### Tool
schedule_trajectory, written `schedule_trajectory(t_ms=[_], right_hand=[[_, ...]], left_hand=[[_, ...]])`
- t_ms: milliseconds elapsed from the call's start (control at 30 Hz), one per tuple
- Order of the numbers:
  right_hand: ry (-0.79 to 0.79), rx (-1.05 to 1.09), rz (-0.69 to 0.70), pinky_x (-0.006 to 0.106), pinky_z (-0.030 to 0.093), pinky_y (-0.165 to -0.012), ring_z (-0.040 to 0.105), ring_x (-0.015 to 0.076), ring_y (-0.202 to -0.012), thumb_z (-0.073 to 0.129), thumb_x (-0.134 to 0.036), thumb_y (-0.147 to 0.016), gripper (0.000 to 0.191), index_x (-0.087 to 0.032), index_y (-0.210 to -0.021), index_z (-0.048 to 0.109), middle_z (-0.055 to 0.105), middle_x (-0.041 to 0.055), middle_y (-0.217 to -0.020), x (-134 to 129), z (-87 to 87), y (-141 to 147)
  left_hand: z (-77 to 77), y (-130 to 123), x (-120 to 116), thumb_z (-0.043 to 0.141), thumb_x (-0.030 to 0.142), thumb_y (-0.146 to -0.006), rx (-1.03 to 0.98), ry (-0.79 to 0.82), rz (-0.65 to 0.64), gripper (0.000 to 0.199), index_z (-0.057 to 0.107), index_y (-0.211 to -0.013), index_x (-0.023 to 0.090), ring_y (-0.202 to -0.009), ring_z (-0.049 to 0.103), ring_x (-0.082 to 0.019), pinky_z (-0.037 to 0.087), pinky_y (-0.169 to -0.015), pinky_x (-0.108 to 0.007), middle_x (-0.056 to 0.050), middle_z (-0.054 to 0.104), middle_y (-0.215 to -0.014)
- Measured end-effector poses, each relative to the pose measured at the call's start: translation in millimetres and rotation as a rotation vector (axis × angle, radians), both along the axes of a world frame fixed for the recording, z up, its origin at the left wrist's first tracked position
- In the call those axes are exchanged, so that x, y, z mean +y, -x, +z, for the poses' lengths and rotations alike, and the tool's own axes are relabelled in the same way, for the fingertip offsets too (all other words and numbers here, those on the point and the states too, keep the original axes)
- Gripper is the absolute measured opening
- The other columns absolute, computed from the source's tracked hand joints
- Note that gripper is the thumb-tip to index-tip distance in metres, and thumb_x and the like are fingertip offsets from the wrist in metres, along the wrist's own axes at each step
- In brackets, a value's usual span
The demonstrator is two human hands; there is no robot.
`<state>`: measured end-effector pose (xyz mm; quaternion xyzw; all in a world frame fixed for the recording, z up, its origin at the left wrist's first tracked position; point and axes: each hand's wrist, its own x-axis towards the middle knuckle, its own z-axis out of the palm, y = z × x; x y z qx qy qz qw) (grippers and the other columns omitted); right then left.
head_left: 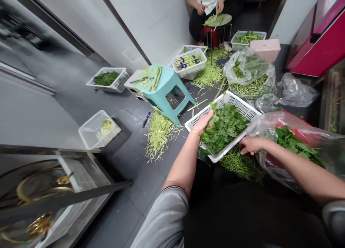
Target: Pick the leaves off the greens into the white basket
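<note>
My left hand (pixel 204 123) reaches over the near left rim of a white plastic basket (pixel 194 123), its fingers curled round some leafy greens (pixel 225 127) that fill the basket. A thin gold bracelet is on that wrist. On the other side of the basket, my right hand (pixel 250 146) hangs low with its fingers bent inward, just above a heap of thin green stems (pixel 238 164). What those fingers hold, if anything, is hidden. Beside my right forearm, a clear plastic bag (pixel 272 127) contains more leafy greens (pixel 299 147).
A turquoise stool (pixel 161 84) bears stalks; peelings (pixel 159 135) litter the floor below. White baskets (pixel 118 83) stand around. Another bag of stems (pixel 249 84) lies beyond. At the back, a co-worker (pixel 206 0) handles stalks at a round stool (pixel 223 21). A metal rack (pixel 107 194) stands left.
</note>
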<state>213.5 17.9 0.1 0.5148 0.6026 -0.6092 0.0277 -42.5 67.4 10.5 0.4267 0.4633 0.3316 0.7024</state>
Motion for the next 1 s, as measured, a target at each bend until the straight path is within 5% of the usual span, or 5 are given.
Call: schedule_trajectory(t_ms=[133, 400, 633, 833, 1000], right_hand=[[-0.290, 0.222, -0.343, 0.020, 0.040, -0.038, 0.057, 0.0117, -0.048, 0.071, -0.049, -0.072, 0.046, -0.016, -0.104, 0.063, 0.066, 0.0019, -0.064, 22, 22.7, 27], [-0.298, 0.439, -0.700, 0.019, 0.041, -0.034, 0.048, 0.0072, -0.039, 0.081, -0.041, -0.063, 0.034, -0.015, -0.069, 0.059, 0.058, -0.0009, -0.051, 87, 42.3, 54], [-0.257, 0.376, -0.474, 0.018, 0.038, -0.034, 0.050, 0.0081, -0.041, 0.077, -0.045, -0.067, 0.036, -0.015, -0.077, 0.061, 0.059, -0.0004, -0.053, 76, 25.5, 57], [-0.256, 0.611, -0.657, 0.020, 0.029, -0.034, 0.035, 0.0067, -0.038, 0.068, -0.044, -0.076, 0.029, -0.018, -0.080, 0.057, 0.036, -0.0076, -0.049, 101, 35.4, 11], [-0.476, 0.726, -0.902, 0.021, 0.032, -0.037, 0.031, 0.0082, -0.039, 0.057, -0.052, -0.081, 0.031, -0.022, -0.076, 0.050, 0.027, -0.0081, -0.047, 121, 32.1, -32]], left_hand=[[0.1, -33, -10, 0.036, 0.085, -0.069, -0.138, 0.036, -0.114, 0.085, 0.068, -0.097, 0.012, -0.037, 0.039, -0.009, 0.022, -0.039, -0.023, -0.001, 0.049, -0.047], [5.4, -38, -10, 0.075, 0.059, -0.062, -0.287, 0.061, 0.017, 0.050, 0.066, -0.077, 0.012, -0.059, 0.057, -0.013, 0.044, -0.058, -0.025, -0.004, 0.063, -0.063], [-6.0, -31, 0, 0.085, 0.038, -0.052, -0.207, -0.070, 0.216, 0.041, 0.063, -0.075, 0.012, -0.056, 0.053, -0.008, 0.043, -0.060, -0.023, 0.001, 0.061, -0.063], [-4.6, -27, 7, 0.085, 0.036, -0.052, -0.230, -0.032, 0.332, 0.041, 0.063, -0.078, 0.014, -0.058, 0.054, -0.008, 0.043, -0.060, -0.022, 0.001, 0.062, -0.068], [-5.0, -28, 7, 0.086, 0.033, -0.051, -0.252, 0.008, 0.327, 0.039, 0.064, -0.077, 0.013, -0.059, 0.055, -0.007, 0.044, -0.062, -0.022, 0.001, 0.063, -0.069]])
